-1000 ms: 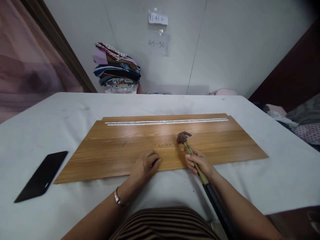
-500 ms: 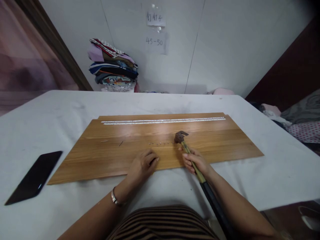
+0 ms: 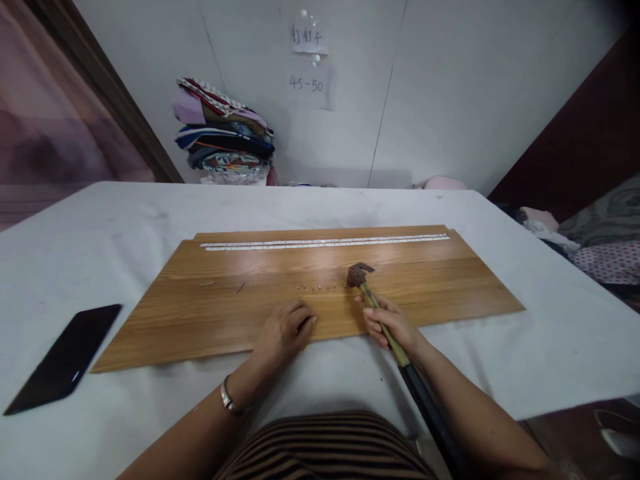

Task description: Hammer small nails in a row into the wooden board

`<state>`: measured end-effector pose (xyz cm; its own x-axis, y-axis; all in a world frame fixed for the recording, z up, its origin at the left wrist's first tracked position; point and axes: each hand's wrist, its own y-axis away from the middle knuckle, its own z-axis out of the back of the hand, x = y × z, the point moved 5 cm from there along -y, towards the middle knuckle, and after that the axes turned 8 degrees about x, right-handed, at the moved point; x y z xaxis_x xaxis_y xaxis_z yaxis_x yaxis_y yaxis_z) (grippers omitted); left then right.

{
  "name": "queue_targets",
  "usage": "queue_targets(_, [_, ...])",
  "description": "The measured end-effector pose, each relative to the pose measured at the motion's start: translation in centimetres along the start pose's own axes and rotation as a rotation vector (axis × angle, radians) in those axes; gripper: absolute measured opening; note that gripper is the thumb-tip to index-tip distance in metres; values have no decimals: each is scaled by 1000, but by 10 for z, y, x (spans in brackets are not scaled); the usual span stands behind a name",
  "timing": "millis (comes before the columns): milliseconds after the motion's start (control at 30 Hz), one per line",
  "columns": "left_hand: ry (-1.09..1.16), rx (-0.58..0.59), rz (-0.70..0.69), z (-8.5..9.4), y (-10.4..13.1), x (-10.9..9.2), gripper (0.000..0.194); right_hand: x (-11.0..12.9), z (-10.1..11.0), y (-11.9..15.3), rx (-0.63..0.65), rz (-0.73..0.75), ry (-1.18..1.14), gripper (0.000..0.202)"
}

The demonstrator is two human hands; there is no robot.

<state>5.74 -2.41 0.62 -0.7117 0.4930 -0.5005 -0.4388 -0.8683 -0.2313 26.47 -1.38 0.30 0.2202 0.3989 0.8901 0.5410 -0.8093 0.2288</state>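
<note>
My right hand (image 3: 390,325) is closed around the handle of a claw hammer (image 3: 384,318). The hammer's rusty head sits over the wooden board (image 3: 430,280), beside the right end of a row of several small nails (image 3: 320,287). At the board's near edge rests my left hand (image 3: 286,327), its fingers curled in. Whatever may be inside those fingers is hidden. Two longer nails lie on the board further left, one a dark nail (image 3: 241,288) and one a pale nail (image 3: 207,284).
Two white measuring strips (image 3: 325,243) run along the board's far side. A black phone-like slab (image 3: 65,360) lies left of the board on the white-covered table (image 3: 150,207). Folded clothes (image 3: 225,133) are stacked by the wall, under paper notes (image 3: 309,87).
</note>
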Motion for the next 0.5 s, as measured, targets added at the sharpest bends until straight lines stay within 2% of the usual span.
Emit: queue_targets(500, [-3, -7, -5, 0, 0, 0, 22, 4, 1, 0, -20, 14, -19, 41])
